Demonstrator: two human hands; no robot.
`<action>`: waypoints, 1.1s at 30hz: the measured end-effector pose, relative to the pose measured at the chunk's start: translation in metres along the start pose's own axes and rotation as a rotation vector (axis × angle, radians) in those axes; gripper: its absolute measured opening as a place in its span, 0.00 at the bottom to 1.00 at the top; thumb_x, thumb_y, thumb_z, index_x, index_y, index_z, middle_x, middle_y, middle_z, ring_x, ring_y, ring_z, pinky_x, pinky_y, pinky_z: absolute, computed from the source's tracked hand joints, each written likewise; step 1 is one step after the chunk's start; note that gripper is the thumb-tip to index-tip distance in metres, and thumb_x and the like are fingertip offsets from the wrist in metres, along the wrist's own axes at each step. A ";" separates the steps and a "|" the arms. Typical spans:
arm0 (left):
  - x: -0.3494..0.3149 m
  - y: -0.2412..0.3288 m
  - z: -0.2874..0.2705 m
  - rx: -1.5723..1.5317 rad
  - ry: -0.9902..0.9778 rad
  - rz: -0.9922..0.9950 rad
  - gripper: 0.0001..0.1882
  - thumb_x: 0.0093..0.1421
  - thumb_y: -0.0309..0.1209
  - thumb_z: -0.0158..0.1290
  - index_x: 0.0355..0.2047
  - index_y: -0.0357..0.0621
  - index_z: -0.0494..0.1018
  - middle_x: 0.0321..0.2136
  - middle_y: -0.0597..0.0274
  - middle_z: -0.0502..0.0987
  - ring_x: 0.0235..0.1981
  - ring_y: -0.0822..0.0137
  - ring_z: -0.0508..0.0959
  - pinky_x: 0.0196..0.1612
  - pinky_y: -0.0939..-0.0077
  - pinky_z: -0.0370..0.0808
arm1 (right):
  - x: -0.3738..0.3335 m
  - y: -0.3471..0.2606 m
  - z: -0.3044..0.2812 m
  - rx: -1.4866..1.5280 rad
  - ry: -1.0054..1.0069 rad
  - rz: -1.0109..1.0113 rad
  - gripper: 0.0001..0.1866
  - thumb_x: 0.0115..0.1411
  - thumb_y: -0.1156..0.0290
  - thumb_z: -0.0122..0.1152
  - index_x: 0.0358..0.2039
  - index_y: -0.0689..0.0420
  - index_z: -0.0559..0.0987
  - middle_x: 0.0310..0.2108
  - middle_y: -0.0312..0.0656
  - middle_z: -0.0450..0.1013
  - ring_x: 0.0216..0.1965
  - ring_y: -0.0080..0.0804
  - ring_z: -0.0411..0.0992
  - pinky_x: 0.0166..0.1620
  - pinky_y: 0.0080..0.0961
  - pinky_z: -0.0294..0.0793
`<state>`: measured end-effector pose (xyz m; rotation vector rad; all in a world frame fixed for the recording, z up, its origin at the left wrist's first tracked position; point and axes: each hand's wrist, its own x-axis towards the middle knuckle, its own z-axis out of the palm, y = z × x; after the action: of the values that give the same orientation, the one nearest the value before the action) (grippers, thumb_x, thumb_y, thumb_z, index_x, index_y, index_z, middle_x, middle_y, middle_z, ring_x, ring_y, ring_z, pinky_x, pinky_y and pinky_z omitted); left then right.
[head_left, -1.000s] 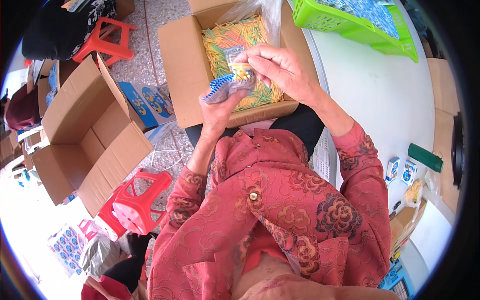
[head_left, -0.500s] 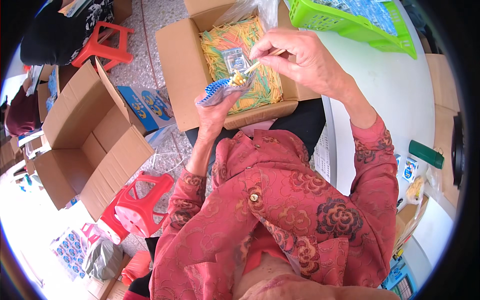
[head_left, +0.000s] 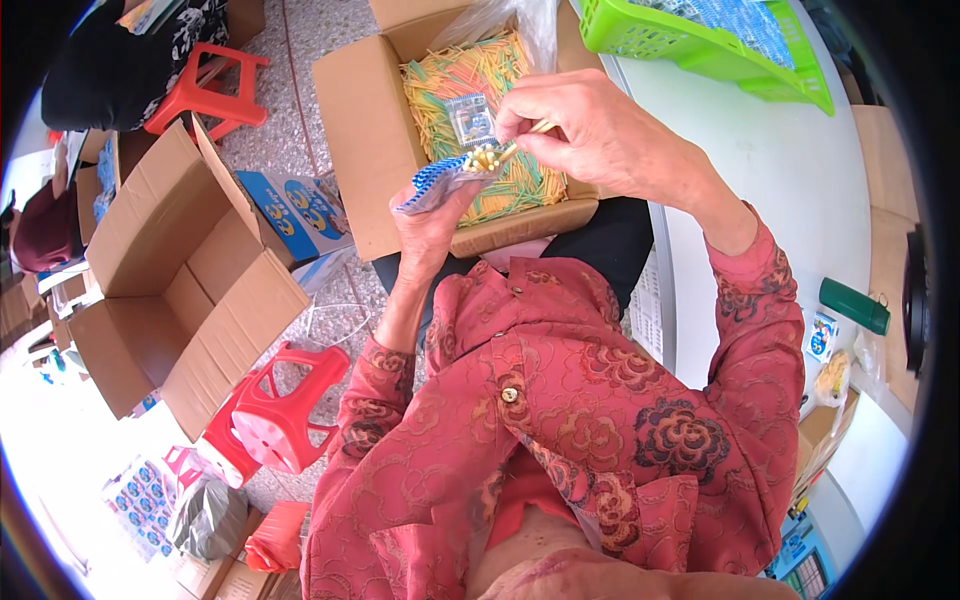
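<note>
My left hand [head_left: 428, 232] is closed round a small open blue-and-white packet [head_left: 438, 184], whose mouth points up and right. A bunch of thin pale-yellow sticks [head_left: 483, 158] pokes out of that mouth. At the opening, my right hand [head_left: 605, 138] pinches thin sticks [head_left: 542, 127] between thumb and fingers; their lower ends reach the bunch. Both hands are above an open cardboard box [head_left: 366, 140] filled with loose yellow, green and orange sticks [head_left: 515, 200]. A small clear-and-blue packet [head_left: 470, 119] lies flat on those sticks, just behind the held one.
To the right is a white table [head_left: 760, 170] with a green basket [head_left: 640, 35] of blue packets and a dark green bottle [head_left: 853, 306]. An open cardboard box [head_left: 180, 290] stands at the left, among red stools [head_left: 285, 410]. A clear plastic bag [head_left: 535, 30] hangs over the filled box's far edge.
My right hand has come down a little, and its sticks are now closer to the packet's mouth. My left hand has stayed almost still.
</note>
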<state>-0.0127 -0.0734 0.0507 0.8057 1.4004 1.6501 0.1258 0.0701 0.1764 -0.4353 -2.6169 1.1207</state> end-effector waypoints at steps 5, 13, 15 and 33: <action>0.000 0.002 0.002 0.086 -0.011 0.004 0.12 0.47 0.18 0.57 0.33 0.36 0.72 0.30 0.64 0.75 0.32 0.75 0.73 0.40 0.81 0.70 | 0.006 -0.001 0.006 -0.121 -0.013 -0.095 0.02 0.46 0.79 0.52 0.22 0.63 0.69 0.22 0.48 0.68 0.26 0.43 0.69 0.29 0.35 0.66; 0.002 0.005 0.007 -0.117 0.032 0.006 0.11 0.47 0.19 0.57 0.34 0.37 0.73 0.29 0.66 0.75 0.29 0.78 0.72 0.34 0.84 0.70 | 0.011 -0.005 0.005 0.020 -0.014 -0.078 0.06 0.50 0.74 0.54 0.29 0.60 0.73 0.22 0.44 0.69 0.27 0.36 0.70 0.30 0.27 0.67; 0.003 0.008 0.007 -0.187 0.033 -0.011 0.13 0.47 0.18 0.57 0.35 0.37 0.72 0.30 0.65 0.75 0.31 0.77 0.72 0.36 0.83 0.70 | 0.006 0.002 -0.002 0.190 0.130 0.102 0.11 0.55 0.76 0.53 0.40 0.58 0.71 0.30 0.31 0.69 0.24 0.13 0.64 0.25 0.15 0.64; 0.006 0.018 0.016 -0.360 0.001 -0.100 0.17 0.49 0.19 0.56 0.41 0.41 0.68 0.37 0.64 0.73 0.38 0.72 0.72 0.44 0.74 0.69 | -0.045 0.041 0.021 0.678 0.417 0.140 0.07 0.58 0.78 0.48 0.38 0.61 0.69 0.31 0.33 0.70 0.35 0.16 0.66 0.39 0.14 0.66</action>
<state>-0.0050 -0.0622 0.0712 0.5191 1.0801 1.7549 0.1672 0.0669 0.1269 -0.6147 -1.7411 1.6520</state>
